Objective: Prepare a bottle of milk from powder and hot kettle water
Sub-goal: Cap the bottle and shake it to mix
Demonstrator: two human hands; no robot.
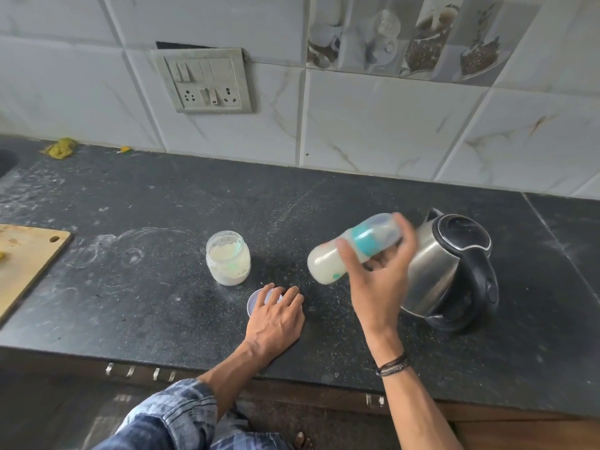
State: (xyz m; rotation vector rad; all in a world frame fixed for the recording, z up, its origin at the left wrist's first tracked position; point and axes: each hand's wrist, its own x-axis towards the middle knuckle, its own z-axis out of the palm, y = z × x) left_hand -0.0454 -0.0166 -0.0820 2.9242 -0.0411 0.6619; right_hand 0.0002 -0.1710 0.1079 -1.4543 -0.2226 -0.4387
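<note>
Lid (256, 302) half hidden under left hand (276, 315); bottle (354, 248) blurred.

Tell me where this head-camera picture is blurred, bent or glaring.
Head view: the baby bottle and the right hand holding it are motion-smeared; the left hand on the jar lid is sharp; wide-angle bending curves the tile lines and countertop edge; soft highlights on the steel kettle, no harsh glare; light is even.

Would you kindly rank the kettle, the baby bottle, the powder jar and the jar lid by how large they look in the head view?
1. kettle, clearly largest.
2. baby bottle, tilted in the right hand.
3. powder jar.
4. jar lid, though the left hand partly covers it.
</note>
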